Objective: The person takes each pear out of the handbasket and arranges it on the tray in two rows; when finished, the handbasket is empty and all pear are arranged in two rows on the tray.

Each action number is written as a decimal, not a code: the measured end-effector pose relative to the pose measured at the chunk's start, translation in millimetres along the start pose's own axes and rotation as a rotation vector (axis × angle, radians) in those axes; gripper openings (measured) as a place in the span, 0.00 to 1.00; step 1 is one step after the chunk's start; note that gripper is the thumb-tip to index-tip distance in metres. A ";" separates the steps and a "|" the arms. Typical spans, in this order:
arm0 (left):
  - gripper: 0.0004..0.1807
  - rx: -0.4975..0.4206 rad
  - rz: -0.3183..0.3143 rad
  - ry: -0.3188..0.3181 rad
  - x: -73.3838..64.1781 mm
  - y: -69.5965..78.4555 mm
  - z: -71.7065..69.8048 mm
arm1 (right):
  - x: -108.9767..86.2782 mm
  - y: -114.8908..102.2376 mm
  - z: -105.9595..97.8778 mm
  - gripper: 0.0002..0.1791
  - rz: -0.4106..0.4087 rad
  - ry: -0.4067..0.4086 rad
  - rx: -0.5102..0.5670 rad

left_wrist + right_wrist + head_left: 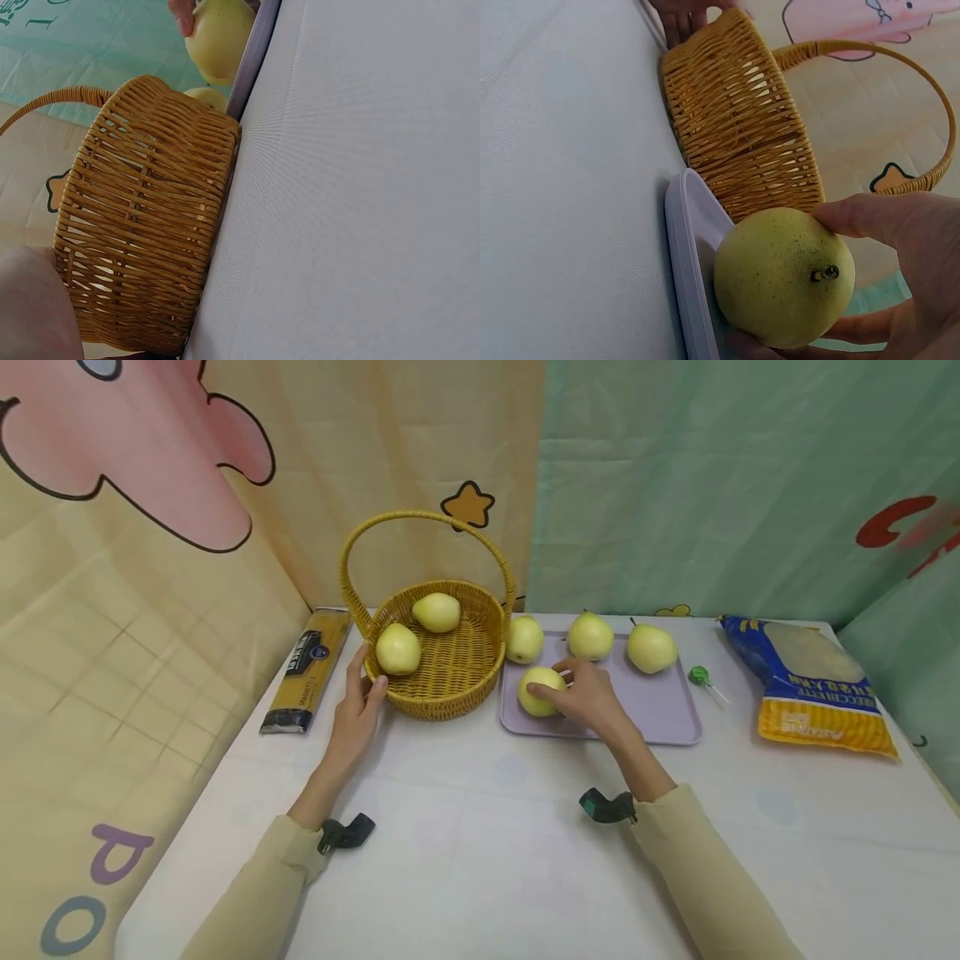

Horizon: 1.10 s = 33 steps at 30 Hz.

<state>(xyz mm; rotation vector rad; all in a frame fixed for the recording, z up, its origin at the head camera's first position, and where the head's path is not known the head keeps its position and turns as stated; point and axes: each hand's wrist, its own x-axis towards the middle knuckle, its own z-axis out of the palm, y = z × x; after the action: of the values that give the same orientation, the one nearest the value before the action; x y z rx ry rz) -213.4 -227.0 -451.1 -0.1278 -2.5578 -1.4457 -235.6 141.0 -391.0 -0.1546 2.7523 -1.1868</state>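
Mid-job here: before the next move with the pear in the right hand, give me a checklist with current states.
1. Right hand grips the held pear: ok, thumb and fingers pinch it.
2. Held pear lifted off the tray: cannot tell.
3. Left hand on the basket: ok, it touches the near left rim.
4. Bare space inside the basket: ok, beside the two pears.
5. Direct sideways path: probably not ok; the upright handle meets the rim on the tray side.

Left wrist view: pear (208, 96) mostly hidden, seemingly behind basket (142, 202)
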 end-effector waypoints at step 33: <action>0.36 -0.022 0.025 0.008 2.0 -2.4 1.5 | -3.3 -7.8 9.1 0.44 0.012 0.080 0.023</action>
<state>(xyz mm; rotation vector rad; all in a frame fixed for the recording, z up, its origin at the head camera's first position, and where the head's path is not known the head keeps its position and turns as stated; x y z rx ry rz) -216.0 -227.0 -453.4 -0.1568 -2.5257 -1.4631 -230.4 129.7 -391.2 -0.0900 2.8020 -1.2481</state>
